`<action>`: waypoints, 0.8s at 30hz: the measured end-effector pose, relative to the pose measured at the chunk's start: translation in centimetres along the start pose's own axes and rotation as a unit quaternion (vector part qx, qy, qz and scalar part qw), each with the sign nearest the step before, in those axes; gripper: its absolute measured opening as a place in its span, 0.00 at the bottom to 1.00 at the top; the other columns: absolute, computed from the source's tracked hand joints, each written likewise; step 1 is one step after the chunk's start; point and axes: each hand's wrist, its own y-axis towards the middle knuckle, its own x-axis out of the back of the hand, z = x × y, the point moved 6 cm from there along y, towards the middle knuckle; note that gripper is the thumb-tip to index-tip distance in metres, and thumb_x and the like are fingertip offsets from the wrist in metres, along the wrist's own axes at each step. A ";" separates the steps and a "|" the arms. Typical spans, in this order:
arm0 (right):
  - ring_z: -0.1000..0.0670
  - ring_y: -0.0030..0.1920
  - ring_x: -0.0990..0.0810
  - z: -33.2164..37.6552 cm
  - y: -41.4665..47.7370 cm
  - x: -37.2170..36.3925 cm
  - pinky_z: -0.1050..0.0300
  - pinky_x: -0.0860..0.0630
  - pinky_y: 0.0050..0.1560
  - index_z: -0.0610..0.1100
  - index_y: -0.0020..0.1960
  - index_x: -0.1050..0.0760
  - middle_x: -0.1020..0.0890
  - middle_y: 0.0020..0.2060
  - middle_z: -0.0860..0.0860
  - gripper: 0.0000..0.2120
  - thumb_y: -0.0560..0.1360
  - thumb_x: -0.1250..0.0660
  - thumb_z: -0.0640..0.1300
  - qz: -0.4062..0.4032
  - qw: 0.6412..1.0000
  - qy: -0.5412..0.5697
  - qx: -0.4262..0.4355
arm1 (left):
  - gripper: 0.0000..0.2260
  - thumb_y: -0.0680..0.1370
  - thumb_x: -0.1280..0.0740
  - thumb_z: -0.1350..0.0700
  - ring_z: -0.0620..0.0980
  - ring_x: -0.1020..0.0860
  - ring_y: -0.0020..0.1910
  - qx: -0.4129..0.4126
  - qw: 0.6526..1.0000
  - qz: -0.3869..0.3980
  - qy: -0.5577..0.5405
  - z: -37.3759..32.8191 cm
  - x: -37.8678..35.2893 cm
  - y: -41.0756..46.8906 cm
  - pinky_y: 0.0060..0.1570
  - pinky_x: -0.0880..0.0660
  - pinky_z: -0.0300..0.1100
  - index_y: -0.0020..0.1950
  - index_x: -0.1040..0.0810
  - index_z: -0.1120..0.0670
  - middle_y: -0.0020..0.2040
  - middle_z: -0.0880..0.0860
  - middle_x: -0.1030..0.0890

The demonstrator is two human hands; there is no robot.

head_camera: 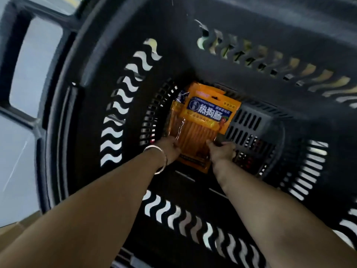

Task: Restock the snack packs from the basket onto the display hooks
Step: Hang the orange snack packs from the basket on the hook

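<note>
Deep inside a black slotted basket (108, 78) lie orange snack packs (204, 117) with a blue label, stacked on the bottom near the far left corner. Both my arms reach down into the basket. My left hand (170, 147), with a silver bangle on the wrist, grips the lower left part of the packs. My right hand (221, 151) grips the lower right part, thumb on top of the clear window showing the sausage sticks. How many packs lie in the stack I cannot tell.
The basket's walls rise on all sides with wavy slots. Its black handle frame (17, 60) stands at the left over a pale floor (19, 151). A brown cardboard edge (17, 227) shows at the lower left.
</note>
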 end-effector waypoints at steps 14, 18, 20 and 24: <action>0.43 0.62 0.35 0.4 -0.5 -0.3 0.44 0.33 0.64 0.54 0.69 0.48 0.38 0.62 0.45 0.49 0.59 0.22 0.62 0.004 0.994 -0.102 0.025 | 0.11 0.76 0.37 0.52 0.51 0.23 0.52 0.016 0.999 -0.013 -0.036 0.1 0.0 0.5 0.51 0.27 0.41 0.58 0.24 0.49 0.57 0.53 0.22; 0.42 0.64 0.33 -0.7 0.4 2.1 0.46 0.33 0.64 0.47 0.66 0.35 0.31 0.63 0.44 0.39 0.62 0.22 0.57 -0.054 0.992 -0.108 0.043 | 0.13 0.76 0.37 0.52 0.50 0.25 0.52 0.010 0.999 -0.014 -0.041 0.1 0.4 0.5 0.50 0.28 0.40 0.60 0.25 0.51 0.59 0.53 0.23; 0.42 0.61 0.27 -1.6 0.8 3.7 0.49 0.28 0.59 0.44 0.61 0.31 0.25 0.60 0.44 0.30 0.65 0.22 0.52 -0.067 0.994 -0.069 0.048 | 0.14 0.77 0.38 0.52 0.51 0.25 0.53 0.010 0.999 -0.010 -0.040 -0.1 0.4 0.4 0.51 0.27 0.41 0.61 0.26 0.50 0.60 0.53 0.24; 0.49 0.49 0.21 -1.9 0.4 5.4 0.61 0.29 0.40 0.50 0.51 0.29 0.21 0.45 0.53 0.15 0.70 0.25 0.46 0.033 0.994 0.065 0.083 | 0.18 0.77 0.37 0.50 0.51 0.25 0.55 0.021 0.996 -0.016 -0.080 -0.3 0.4 0.4 0.56 0.28 0.44 0.66 0.30 0.51 0.61 0.53 0.24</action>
